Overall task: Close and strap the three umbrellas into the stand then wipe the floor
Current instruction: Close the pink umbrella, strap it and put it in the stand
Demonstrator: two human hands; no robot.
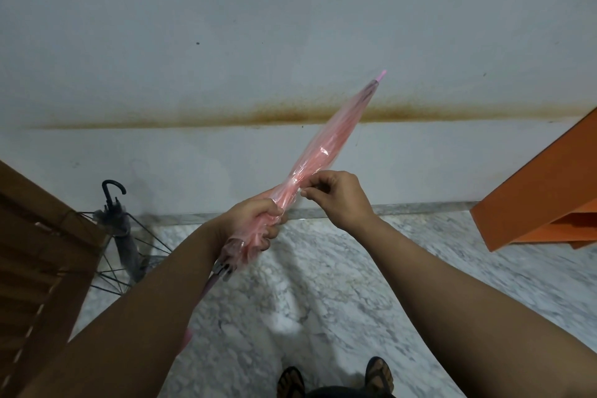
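Marble floor [339,284], grey-veined, is met by a pale wall [226,26] streaked with a rusty stain [274,115]. A folded pink umbrella [326,145] is held slanting upward, its gathered canopy gripped by the left hand [255,220], its fabric pinched by the right hand [336,197]. A dark umbrella [121,223] is seen in a wire stand [142,252] at left.

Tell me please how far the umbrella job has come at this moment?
Done: one grey umbrella with a black hook handle stands closed in the wire stand. In hand: the left hand grips the folded pink umbrella while the right hand pinches what seems to be its strap at the canopy. Left: putting it in the stand, a third umbrella, not in view, and wiping the marble floor.
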